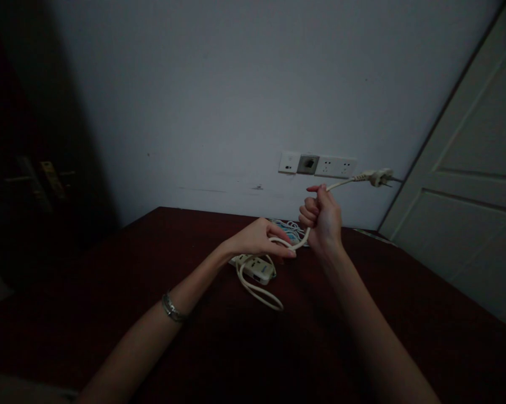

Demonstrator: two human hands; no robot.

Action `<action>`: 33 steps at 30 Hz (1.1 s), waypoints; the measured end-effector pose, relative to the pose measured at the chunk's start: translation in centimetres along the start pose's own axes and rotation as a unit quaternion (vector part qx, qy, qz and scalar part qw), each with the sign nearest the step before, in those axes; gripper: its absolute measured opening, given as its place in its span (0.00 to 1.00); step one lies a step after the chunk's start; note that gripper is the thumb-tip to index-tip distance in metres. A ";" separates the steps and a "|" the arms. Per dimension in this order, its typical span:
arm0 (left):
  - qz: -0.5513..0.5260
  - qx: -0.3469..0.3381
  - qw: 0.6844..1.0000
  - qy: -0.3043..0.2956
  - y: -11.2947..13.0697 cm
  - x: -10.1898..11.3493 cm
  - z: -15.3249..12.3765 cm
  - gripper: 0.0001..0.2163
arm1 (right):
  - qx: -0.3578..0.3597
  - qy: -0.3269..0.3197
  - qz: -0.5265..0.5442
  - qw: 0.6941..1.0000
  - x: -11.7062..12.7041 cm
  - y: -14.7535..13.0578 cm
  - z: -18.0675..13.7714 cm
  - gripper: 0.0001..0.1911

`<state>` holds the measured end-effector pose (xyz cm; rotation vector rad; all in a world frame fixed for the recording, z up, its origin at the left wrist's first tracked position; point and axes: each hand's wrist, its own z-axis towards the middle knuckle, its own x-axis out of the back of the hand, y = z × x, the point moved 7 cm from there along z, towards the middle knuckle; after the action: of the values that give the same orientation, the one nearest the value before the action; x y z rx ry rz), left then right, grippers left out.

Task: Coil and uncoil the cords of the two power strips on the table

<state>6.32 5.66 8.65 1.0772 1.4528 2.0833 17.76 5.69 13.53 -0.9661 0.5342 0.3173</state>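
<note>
My right hand [323,219] is closed around a white power cord [339,184], and the cord's plug [380,178] sticks out to the right with its prongs bare. Lower and to the left, my left hand [261,238] pinches the same cord between thumb and fingers. A loop of the cord hangs below that hand, in front of a white power strip [259,269] lying on the dark red table. Part of the strip is hidden by my left hand and the loop. Just behind my hands lies a tangle of thin white cables [292,229] with something light blue among them.
Wall sockets [336,166] and a grey outlet plate [308,164] sit low on the wall behind the table [185,235]. A pale panelled door [472,185] stands at the right. At the left is a dark door with a handle [53,178].
</note>
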 end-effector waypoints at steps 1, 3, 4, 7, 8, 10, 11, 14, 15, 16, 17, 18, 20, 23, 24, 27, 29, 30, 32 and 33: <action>0.019 -0.008 1.000 0.003 0.1 0.0 0.0 0.17 | 0.003 -0.007 -0.008 1.000 -0.2 0.1 -0.1 0.15; 0.038 -0.020 0.999 0.002 0.0 0.0 0.0 0.17 | 0.009 -0.018 -0.020 1.000 -0.5 0.2 -0.2 0.15; 0.042 -0.022 0.999 0.003 -0.1 0.0 0.1 0.17 | 0.013 -0.021 -0.025 0.999 -0.6 0.2 -0.3 0.15; 0.047 -0.018 0.999 0.013 -0.5 0.1 0.3 0.18 | 0.027 -0.019 -0.036 0.999 -0.6 0.1 -0.4 0.14; 0.045 -0.016 0.999 0.018 -0.6 0.2 0.3 0.18 | 0.029 -0.018 -0.038 0.999 -0.6 0.1 -0.4 0.15; 0.032 -0.014 0.999 0.023 -0.7 0.3 0.4 0.18 | 0.030 -0.016 -0.040 0.999 -0.6 0.2 -0.4 0.15; 0.021 -0.015 0.999 0.024 -0.8 0.3 0.5 0.18 | 0.029 -0.016 -0.041 0.999 -0.6 0.2 -0.4 0.15; -0.013 -0.024 0.999 0.019 -0.8 0.1 0.6 0.21 | 0.029 -0.013 -0.043 0.999 -0.7 0.2 -0.5 0.15; -0.022 -0.029 0.999 0.017 -0.8 0.0 0.6 0.22 | 0.030 -0.012 -0.043 0.999 -0.7 0.3 -0.6 0.15; -0.030 -0.034 0.999 0.016 -0.7 -0.1 0.6 0.22 | 0.029 -0.012 -0.043 0.999 -0.9 0.4 -0.8 0.15; -0.037 -0.039 0.998 0.016 -0.6 -0.2 0.6 0.23 | 0.027 -0.014 -0.041 0.999 -1.0 0.5 -0.9 0.15; -0.045 -0.043 0.998 0.015 -0.6 -0.3 0.6 0.23 | 0.024 -0.017 -0.037 0.999 -1.2 0.7 -1.1 0.15; -0.062 -0.049 0.997 0.016 -0.6 -0.4 0.6 0.23 | 0.014 -0.030 -0.028 0.999 -1.7 1.2 -1.6 0.14; -0.094 -0.061 0.994 0.011 -0.8 -0.5 0.9 0.23 | -0.005 -0.055 -0.015 0.998 -2.4 2.1 -2.1 0.13; -0.104 -0.067 0.992 0.011 -0.8 -0.5 1.0 0.24 | -0.011 -0.063 -0.012 0.998 -2.6 2.3 -2.1 0.13; -0.123 -0.074 0.990 0.015 -1.0 -0.3 1.1 0.25 | -0.018 -0.073 -0.012 0.997 -2.6 2.4 -2.0 0.12; -0.115 -0.058 0.992 0.014 -1.2 -0.2 1.1 0.26 | -0.023 -0.077 -0.027 0.996 -2.5 2.2 -1.5 0.11; -0.108 -0.048 0.993 0.011 -1.3 -0.2 1.1 0.26 | -0.027 -0.078 -0.037 0.996 -2.4 2.1 -1.3 0.10; -0.097 -0.038 0.995 0.004 -1.4 -0.2 1.1 0.25 | -0.043 -0.072 -0.055 0.995 -1.9 1.8 -0.7 0.10; -0.098 -0.039 0.994 0.003 -1.4 -0.1 1.0 0.25 | -0.051 -0.063 -0.059 0.995 -1.6 1.6 -0.3 0.10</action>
<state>6.99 6.80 7.53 0.8633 1.4063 1.9880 15.60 6.23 13.15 -1.0637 0.3475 0.2999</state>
